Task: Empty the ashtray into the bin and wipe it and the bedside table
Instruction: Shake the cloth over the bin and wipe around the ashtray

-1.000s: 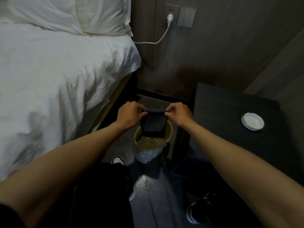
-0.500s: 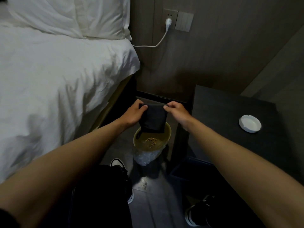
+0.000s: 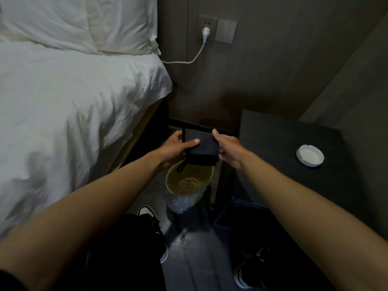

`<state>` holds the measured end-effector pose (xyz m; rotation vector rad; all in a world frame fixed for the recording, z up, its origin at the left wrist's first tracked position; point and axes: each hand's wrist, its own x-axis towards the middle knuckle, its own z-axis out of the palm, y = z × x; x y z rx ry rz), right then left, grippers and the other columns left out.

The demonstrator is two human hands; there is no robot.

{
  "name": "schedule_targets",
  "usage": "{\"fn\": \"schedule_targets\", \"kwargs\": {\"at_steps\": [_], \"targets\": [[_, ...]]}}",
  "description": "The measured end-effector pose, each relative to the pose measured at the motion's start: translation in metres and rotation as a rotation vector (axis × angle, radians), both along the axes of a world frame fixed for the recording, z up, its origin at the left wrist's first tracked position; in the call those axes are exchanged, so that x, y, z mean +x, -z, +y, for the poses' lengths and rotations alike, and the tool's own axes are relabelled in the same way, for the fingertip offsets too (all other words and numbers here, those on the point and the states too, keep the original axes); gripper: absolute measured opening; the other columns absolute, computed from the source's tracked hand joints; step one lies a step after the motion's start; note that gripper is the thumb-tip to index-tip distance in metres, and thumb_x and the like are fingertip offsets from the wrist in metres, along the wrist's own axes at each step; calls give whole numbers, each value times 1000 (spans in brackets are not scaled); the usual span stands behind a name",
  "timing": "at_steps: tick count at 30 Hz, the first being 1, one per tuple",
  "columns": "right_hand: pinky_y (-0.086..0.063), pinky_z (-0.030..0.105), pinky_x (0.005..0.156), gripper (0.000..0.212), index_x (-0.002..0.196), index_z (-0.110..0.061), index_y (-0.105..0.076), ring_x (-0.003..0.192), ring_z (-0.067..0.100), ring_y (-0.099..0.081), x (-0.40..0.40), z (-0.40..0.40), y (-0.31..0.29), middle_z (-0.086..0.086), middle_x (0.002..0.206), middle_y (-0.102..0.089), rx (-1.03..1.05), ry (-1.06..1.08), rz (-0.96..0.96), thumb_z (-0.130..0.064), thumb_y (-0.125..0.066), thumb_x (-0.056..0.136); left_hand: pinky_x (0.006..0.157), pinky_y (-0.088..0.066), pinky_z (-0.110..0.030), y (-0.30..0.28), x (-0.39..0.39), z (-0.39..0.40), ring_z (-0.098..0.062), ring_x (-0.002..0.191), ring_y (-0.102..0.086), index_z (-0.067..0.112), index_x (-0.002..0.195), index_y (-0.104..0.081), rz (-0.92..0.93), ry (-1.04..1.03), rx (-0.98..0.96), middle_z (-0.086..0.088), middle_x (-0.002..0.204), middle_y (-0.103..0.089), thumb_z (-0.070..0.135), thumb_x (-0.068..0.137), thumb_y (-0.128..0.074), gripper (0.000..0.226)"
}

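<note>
While both hands hold a folded dark cloth [image 3: 201,147] over the bin [image 3: 189,182], left hand [image 3: 175,148] thumb on top, right hand [image 3: 230,151] pinching its edge, white ashtray [image 3: 310,155] on dark bedside table [image 3: 279,148], white bed [image 3: 73,106] at left, plug [image 3: 205,32] in wall socket.

bed [image 3: 73,114] crowding the whole left side, bedside table [image 3: 279,156] boxing in the right, bin [image 3: 189,183] sitting in the narrow floor gap between them, ashtray [image 3: 310,155] taking up one small spot, tabletop around it lying bare
</note>
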<state>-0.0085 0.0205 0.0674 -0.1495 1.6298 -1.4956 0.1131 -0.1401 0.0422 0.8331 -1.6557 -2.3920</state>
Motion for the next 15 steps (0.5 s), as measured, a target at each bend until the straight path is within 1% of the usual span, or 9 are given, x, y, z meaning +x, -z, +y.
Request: {"fn": "schedule_targets", "kwargs": {"at_steps": [1,2,3,6,9,11,12,13,15], "targets": [[-57,27,73,40,126,-12,-64,90,11,-72,-2,5,-2,1,100,-76,-17,9,-63,-35,-66,94,88,-59,-42,-2,-2,2,-26,110,-69,11,133,-48,22,10,16,-12,124,-67,10,77,-83,66],[-59,27,77,42,128,-11,-63,100,15,-71,-5,10,-3,5,111,-74,-21,15,-104,-32,-69,92,84,-60,-40,-5,-5,5,-25,108,-70,12,133,-47,38,14,17,-11,122,-67,5,76,-82,67],[-59,27,79,43,129,-10,-62,106,18,-69,-6,15,-5,8,120,-71,-15,5,-125,-28,-71,91,81,-60,-37,-8,-8,9,-24,106,-70,12,134,-47,44,11,1,-10,120,-68,1,77,-80,66],[-61,28,73,45,131,-6,-59,108,22,-69,-11,32,-9,13,125,-69,6,-18,-139,-18,-72,90,77,-60,-34,-9,-21,21,-23,104,-70,10,134,-48,31,6,-66,-13,120,-68,-4,76,-80,67],[-62,30,77,37,129,-5,-58,112,25,-67,-18,49,-10,15,126,-67,-4,28,-83,-9,-66,93,86,-59,-42,-11,-31,35,-28,109,-69,11,134,-51,11,43,-66,-15,122,-68,0,77,-80,65],[-63,28,67,32,123,-9,-59,102,23,-71,-23,62,-9,14,122,-69,-26,85,-66,-7,-67,92,96,-55,-47,-12,-41,47,-32,112,-67,9,132,-54,8,64,-9,-16,124,-67,6,86,-74,50],[-62,27,64,29,118,-12,-60,95,20,-72,-26,68,-8,13,119,-70,-33,113,-56,-7,-68,92,99,-53,-47,-13,-45,53,-32,113,-67,8,130,-56,2,79,25,-16,125,-67,11,92,-69,41],[-62,28,65,27,117,-14,-61,91,19,-72,-29,74,-6,12,118,-70,-28,133,-29,-8,-69,91,96,-54,-43,-15,-49,58,-31,110,-67,8,128,-58,-11,94,40,-15,124,-67,13,95,-65,34],[-62,35,80,32,122,-15,-61,98,21,-71,-37,87,-3,9,121,-69,6,169,26,-12,-70,91,79,-58,-36,-16,-59,70,-25,96,-68,12,125,-57,-40,111,10,-14,118,-66,11,97,-62,29]]}}
